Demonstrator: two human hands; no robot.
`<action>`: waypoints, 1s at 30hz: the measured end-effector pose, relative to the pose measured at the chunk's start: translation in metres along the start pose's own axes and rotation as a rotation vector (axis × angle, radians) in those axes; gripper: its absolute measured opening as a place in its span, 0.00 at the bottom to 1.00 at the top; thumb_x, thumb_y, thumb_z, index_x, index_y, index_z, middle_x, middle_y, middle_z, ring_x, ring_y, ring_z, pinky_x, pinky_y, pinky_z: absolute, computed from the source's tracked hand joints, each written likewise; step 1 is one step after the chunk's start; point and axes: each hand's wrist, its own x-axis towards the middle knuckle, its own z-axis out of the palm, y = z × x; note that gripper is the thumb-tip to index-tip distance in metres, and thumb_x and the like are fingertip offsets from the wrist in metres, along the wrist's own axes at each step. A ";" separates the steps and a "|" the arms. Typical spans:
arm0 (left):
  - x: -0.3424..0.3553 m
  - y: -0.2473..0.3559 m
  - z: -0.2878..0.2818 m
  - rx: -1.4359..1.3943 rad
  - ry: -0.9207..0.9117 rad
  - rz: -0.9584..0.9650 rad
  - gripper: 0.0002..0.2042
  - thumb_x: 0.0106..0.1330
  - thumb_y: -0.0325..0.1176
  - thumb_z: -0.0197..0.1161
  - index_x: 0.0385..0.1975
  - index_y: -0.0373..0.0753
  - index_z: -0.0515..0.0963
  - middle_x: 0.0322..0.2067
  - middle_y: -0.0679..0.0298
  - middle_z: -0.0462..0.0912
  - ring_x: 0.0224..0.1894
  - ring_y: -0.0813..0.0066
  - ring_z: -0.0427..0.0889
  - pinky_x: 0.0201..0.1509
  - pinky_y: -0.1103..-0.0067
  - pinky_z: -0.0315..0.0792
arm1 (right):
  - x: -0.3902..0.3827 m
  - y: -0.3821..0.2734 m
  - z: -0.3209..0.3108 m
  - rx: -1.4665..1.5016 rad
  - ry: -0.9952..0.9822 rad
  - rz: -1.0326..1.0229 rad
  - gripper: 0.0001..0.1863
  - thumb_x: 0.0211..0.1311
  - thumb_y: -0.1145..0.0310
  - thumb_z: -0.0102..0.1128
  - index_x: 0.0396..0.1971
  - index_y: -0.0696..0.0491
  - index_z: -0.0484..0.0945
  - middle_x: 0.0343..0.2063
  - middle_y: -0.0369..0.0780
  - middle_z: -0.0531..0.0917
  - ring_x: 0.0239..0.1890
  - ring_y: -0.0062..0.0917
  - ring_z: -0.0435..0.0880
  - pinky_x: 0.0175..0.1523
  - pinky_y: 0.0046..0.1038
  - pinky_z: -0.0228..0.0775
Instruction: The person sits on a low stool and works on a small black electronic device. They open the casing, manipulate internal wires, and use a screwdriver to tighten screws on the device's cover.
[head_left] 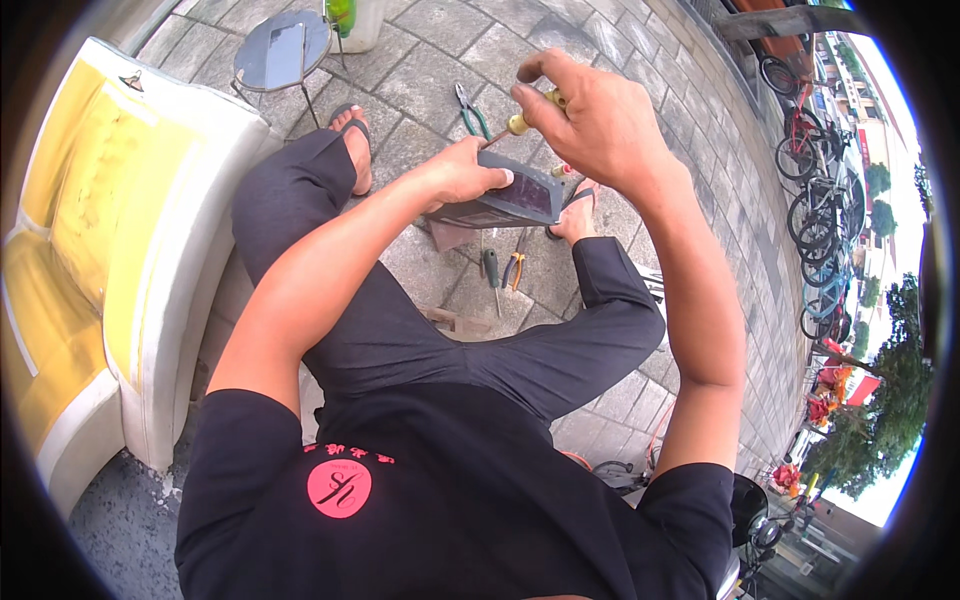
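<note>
My left hand (465, 172) grips a dark grey, boxy device (525, 200) with a dark panel on one face, above the paving between my knees. My right hand (580, 110) is closed round a yellow-handled screwdriver (518, 124), whose shaft reaches down to the device beside my left thumb. Just beyond lie green-handled pliers (472, 115). Below the device on the paving are a green-and-black-handled screwdriver (491, 268), orange-handled pliers (516, 262) and a pinkish piece (448, 236), partly hidden. A small object (561, 170) lies near my right foot.
A yellow-and-white padded seat (130, 270) stands at my left. A small round stool (283, 50) with a pale rectangular object on it and a pale bucket (362, 28) are ahead left. Bicycles (820, 220) line the paved walkway (700, 120) at right, with trees behind.
</note>
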 end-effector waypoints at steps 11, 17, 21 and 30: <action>0.010 -0.003 -0.014 -0.165 -0.085 -0.121 0.27 0.75 0.46 0.66 0.68 0.39 0.78 0.54 0.59 0.86 0.52 0.67 0.85 0.52 0.68 0.79 | 0.001 -0.002 -0.012 0.143 -0.095 0.006 0.29 0.63 0.61 0.61 0.65 0.52 0.80 0.57 0.53 0.85 0.56 0.51 0.88 0.62 0.48 0.80; -0.007 0.017 -0.017 -0.029 -0.123 -0.089 0.39 0.67 0.39 0.72 0.79 0.37 0.68 0.59 0.56 0.84 0.57 0.66 0.85 0.51 0.66 0.82 | 0.015 -0.016 -0.018 -0.045 -0.227 0.111 0.26 0.68 0.59 0.58 0.63 0.54 0.83 0.46 0.53 0.92 0.52 0.49 0.91 0.58 0.50 0.82; -0.003 0.009 -0.032 -0.067 -0.142 -0.042 0.42 0.67 0.32 0.72 0.83 0.34 0.64 0.65 0.52 0.82 0.62 0.63 0.85 0.56 0.65 0.83 | 0.020 -0.023 -0.018 -0.034 -0.248 0.189 0.28 0.67 0.54 0.65 0.63 0.51 0.82 0.56 0.53 0.87 0.57 0.49 0.89 0.61 0.47 0.81; -0.022 0.018 -0.060 -0.118 -0.042 0.034 0.17 0.75 0.25 0.68 0.60 0.30 0.86 0.52 0.59 0.92 0.54 0.68 0.90 0.54 0.71 0.88 | 0.010 -0.013 -0.009 -0.020 -0.143 0.076 0.23 0.76 0.51 0.62 0.58 0.53 0.83 0.52 0.51 0.90 0.53 0.50 0.90 0.57 0.47 0.81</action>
